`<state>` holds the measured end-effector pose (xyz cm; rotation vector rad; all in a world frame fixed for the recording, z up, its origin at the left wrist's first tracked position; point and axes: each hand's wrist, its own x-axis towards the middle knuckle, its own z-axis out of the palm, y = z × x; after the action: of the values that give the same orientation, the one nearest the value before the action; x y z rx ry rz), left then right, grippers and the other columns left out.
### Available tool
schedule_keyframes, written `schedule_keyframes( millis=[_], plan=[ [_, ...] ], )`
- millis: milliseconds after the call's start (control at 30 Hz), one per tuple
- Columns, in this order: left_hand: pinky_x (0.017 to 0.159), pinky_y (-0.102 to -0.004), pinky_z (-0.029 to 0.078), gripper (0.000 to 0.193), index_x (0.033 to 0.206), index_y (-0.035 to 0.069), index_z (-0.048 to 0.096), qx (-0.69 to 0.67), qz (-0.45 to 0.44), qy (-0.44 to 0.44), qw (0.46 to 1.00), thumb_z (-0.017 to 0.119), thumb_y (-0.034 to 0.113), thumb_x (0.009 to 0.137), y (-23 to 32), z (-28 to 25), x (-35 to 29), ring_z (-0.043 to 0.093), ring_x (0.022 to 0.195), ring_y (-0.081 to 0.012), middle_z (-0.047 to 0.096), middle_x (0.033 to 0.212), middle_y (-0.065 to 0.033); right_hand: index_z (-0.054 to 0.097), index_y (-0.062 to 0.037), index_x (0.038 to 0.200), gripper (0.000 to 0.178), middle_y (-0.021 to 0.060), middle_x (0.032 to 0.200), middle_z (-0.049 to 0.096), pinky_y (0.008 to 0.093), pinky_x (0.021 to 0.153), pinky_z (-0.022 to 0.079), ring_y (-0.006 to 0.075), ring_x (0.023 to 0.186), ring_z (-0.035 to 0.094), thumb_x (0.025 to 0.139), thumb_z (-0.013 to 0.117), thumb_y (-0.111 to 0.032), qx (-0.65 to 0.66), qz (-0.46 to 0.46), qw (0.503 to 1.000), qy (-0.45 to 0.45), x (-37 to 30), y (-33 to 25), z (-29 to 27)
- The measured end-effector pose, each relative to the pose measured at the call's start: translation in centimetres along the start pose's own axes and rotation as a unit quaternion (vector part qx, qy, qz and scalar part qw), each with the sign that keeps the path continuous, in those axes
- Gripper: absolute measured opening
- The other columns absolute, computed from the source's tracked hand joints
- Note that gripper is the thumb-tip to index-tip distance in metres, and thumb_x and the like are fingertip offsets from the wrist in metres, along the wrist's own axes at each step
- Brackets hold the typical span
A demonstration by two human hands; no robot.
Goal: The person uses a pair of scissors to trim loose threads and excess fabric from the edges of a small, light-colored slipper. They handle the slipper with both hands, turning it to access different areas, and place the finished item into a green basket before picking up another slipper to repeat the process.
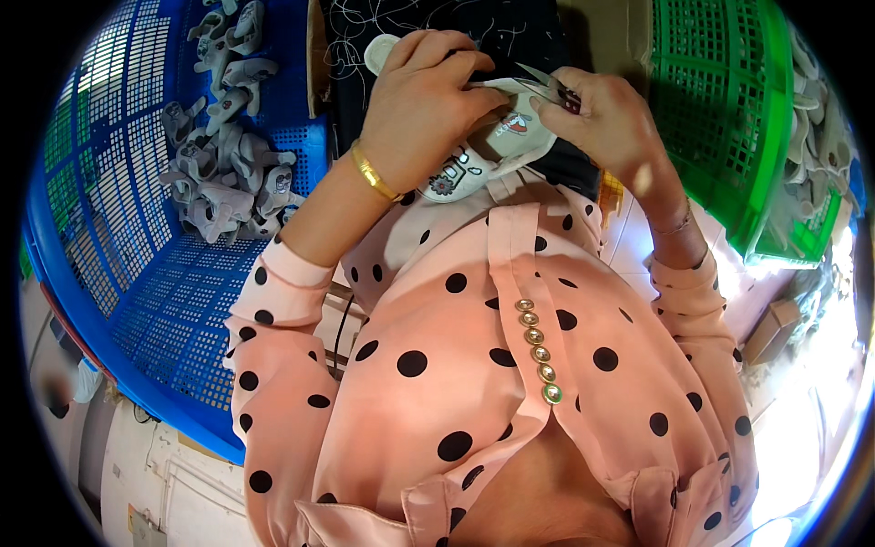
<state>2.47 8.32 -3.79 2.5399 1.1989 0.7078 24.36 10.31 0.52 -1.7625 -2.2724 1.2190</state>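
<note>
My left hand (430,98) is closed on a small pale shoe upper (517,137) with printed pictures on it, held above my lap. The fingers hide part of the upper's edge. Another printed section with a gear drawing (453,179) hangs below my left hand; whether it belongs to the same piece I cannot tell. My right hand (597,114) grips a pair of small scissors (554,91) with a dark handle. Their metal blades point left, close above the upper's far edge. A rounded pale end (378,53) sticks out beyond my left knuckles.
To the left stands a large blue plastic basket (173,314) with a heap of grey shoe uppers (228,173) in it. A green plastic basket (720,118) is at the right, with more grey pieces (811,137) beyond its wall. Loose threads (360,32) lie on dark cloth (519,27) ahead.
</note>
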Motion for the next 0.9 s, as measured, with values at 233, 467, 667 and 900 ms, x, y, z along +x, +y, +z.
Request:
schedule_keyframes(
  millis=[233, 467, 667, 900],
  plan=[
    [0.095, -0.0378, 0.043, 0.015, 0.086, 0.016, 0.073, -0.002, -0.015, -0.022, 1.000, 0.075, 0.020, 0.071, 0.0, 2.0, 0.5, 0.058, 0.105, -0.0197, 0.068, 0.098, 0.0007, 0.060, 0.0018, 0.080, 0.037, 0.0200, 0.062, 0.052, 0.0400, 0.056, 0.043, 0.0357, 0.056, 0.051, 0.082, 0.064, -0.034, 0.025, 0.010, 1.000, 0.010, -0.2, 0.1, 0.4],
    [0.094, -0.0388, 0.045, 0.013, 0.091, 0.009, 0.071, -0.167, -0.142, 0.038, 0.975, 0.070, 0.008, 0.079, -0.9, -2.1, 0.3, 0.058, 0.109, -0.0228, 0.068, 0.103, -0.0047, 0.060, 0.0019, 0.081, 0.037, 0.0174, 0.059, 0.048, 0.0375, 0.052, 0.039, 0.0277, 0.051, 0.044, 0.084, 0.065, -0.035, 0.050, 0.023, 0.998, -0.003, 0.0, 0.9, 0.2],
    [0.099, -0.0413, 0.043, 0.030, 0.101, 0.017, 0.072, 0.003, -0.001, -0.009, 1.000, 0.078, 0.026, 0.072, 1.1, -3.7, 1.3, 0.056, 0.112, -0.0226, 0.068, 0.109, -0.0007, 0.058, 0.0031, 0.079, 0.035, 0.0150, 0.058, 0.037, 0.0358, 0.050, 0.034, 0.0217, 0.053, 0.032, 0.085, 0.066, -0.031, 0.083, -0.026, 0.996, -0.005, 0.6, 2.8, 0.4],
    [0.077, -0.0357, 0.049, 0.015, 0.087, 0.017, 0.073, 0.010, -0.041, -0.167, 0.985, 0.072, 0.029, 0.077, 1.3, 1.6, 2.3, 0.064, 0.078, -0.0198, 0.069, 0.087, 0.0013, 0.057, 0.0035, 0.078, 0.034, 0.0111, 0.058, 0.033, 0.0340, 0.049, 0.032, 0.0173, 0.055, 0.029, 0.086, 0.066, -0.029, 0.125, -0.017, 0.992, 0.006, 0.3, 3.3, 0.8]
  ],
)
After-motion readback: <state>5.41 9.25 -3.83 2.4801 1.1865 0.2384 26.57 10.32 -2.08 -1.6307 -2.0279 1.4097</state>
